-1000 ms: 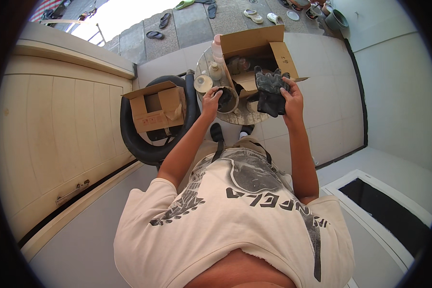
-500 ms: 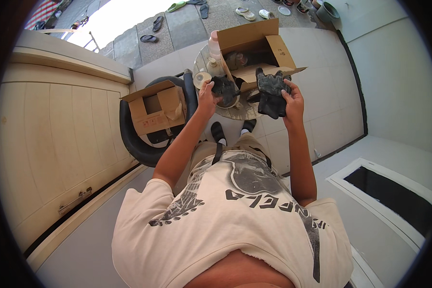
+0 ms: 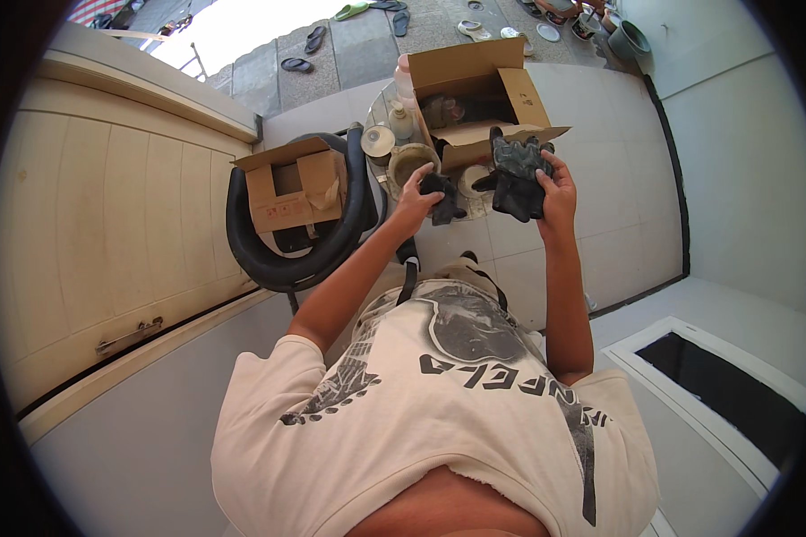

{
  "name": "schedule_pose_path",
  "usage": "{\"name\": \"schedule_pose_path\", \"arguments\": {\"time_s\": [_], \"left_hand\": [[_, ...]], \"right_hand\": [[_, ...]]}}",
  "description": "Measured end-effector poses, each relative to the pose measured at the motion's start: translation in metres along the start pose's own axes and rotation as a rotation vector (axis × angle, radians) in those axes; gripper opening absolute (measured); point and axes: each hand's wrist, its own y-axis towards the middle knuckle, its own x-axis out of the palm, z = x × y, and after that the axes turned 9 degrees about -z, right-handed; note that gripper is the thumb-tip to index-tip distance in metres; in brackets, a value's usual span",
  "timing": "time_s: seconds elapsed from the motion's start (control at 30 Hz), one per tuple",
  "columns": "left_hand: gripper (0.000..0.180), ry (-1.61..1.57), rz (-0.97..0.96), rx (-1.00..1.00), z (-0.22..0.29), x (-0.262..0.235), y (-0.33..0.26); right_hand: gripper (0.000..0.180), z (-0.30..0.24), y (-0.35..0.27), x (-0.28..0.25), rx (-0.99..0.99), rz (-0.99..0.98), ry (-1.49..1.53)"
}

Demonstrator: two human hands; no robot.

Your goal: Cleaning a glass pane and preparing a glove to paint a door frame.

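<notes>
black, grey-smudged glove (image 3: 518,170) spread open in right hand (image 3: 558,194); crumpled dark glove (image 3: 444,204) in left hand (image 3: 413,203).

Black padded chair (image 3: 242,242) left of the left hand (image 3: 414,200), open carton (image 3: 273,217) resting on it, pump bottle (image 3: 401,123) and pinkish bottle (image 3: 404,79) beyond the left hand, dark slippers (image 3: 315,38) on paving (image 3: 354,58) farther beyond, grey-green bucket (image 3: 629,40) well beyond the right hand (image 3: 560,192), pale door (image 3: 125,224) far left of both.

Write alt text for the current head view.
Person's right hand holds a black glove; left hand, probably a second glove. Ahead, an open cardboard box stands on a round table; left, another box on a black chair.
</notes>
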Motion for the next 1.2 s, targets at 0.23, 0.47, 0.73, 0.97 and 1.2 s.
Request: {"name": "schedule_pose_path", "arguments": {"time_s": [0.23,0.47,0.73,0.97,1.2], "left_hand": [[0.038,0.47,0.12,-0.044,-0.091,0.027,0.009],[0.055,1.118,0.522,-0.059,-0.154,0.033,0.022],[0.048,0.354,0.451,-0.329,-0.2,0.008,0.044],[0.049,0.027,0.478,-0.382,-0.218,0.008,0.058],[0.049,-0.425,0.274,-0.422,-0.229,0.021,0.081]], "right_hand": [[0.035,-0.02,-0.022,-0.048,-0.001,0.008,-0.011],[0.036,-0.022,-0.045,-0.11,0.01,0.076,-0.007],[0.036,-0.033,-0.066,-0.14,0.03,0.1,-0.012],[0.036,-0.033,-0.073,-0.155,0.056,0.111,-0.046],[0.037,-0.033,-0.085,-0.162,0.102,0.137,-0.088]]}}
